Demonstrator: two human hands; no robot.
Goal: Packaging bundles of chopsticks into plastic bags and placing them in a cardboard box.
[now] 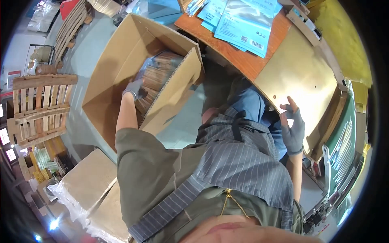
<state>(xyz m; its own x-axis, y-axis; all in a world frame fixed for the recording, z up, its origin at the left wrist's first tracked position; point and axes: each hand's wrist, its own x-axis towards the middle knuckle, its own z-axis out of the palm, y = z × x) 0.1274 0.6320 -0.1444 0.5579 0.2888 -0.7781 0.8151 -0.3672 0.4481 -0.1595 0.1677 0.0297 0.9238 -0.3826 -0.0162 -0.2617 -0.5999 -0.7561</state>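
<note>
My left hand (134, 88), in a grey fingerless glove, reaches into a large open cardboard box (109, 65). It rests against a row of brown, wood-coloured flat packs (156, 77) packed at the box's right side, partly under clear film. Its fingertips are in shadow among the packs, so their grip is unclear. My right hand (292, 127), gloved the same way, hovers by the edge of a smooth tan tabletop (300, 77). Its fingers are bent but apart, with nothing visible in them.
Blue printed plastic pouches (245, 28) lie on the reddish-brown tabletop (269, 48) ahead. Wooden pallets (42, 105) stand at the left. Wrapped cardboard cartons (87, 178) sit near me at lower left. Yellow material (348, 44) and a green panel (344, 137) are at the right.
</note>
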